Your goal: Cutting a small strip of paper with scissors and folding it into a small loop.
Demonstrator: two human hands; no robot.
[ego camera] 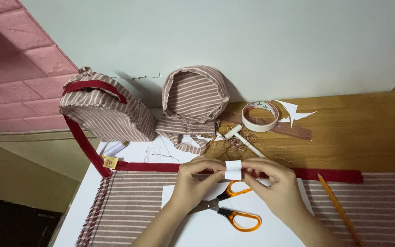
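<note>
**Both hands pinch a strip of tape above the scissors**

Head view: at lower centre of the frame, the left hand (193, 180) and the right hand (273, 183) meet, each pinching one end of a short white strip of tape (233, 169) between thumb and fingertips. The strip is folded over on itself and held in the air, clear of the cloth, which seems to keep its sticky face from catching on anything. Just below the hands, orange-handled scissors (234, 208) lie on a white sheet of paper (206, 226), blades pointing left under the left hand, close enough to pick up at once. The paper rests on striped cloth (129, 206) with a red band (334, 175) along its far edge. A pencil (339, 208) lies slanted at lower right. Farther back on the table (366, 132), the tape roll (260, 116) sits near centre, within reach, with a white stick tool (243, 137) and thread scraps beside it. A striped bag (106, 112) and a striped hood-like piece (193, 98) stand at upper left, set against the wall, out of the working area.
</note>
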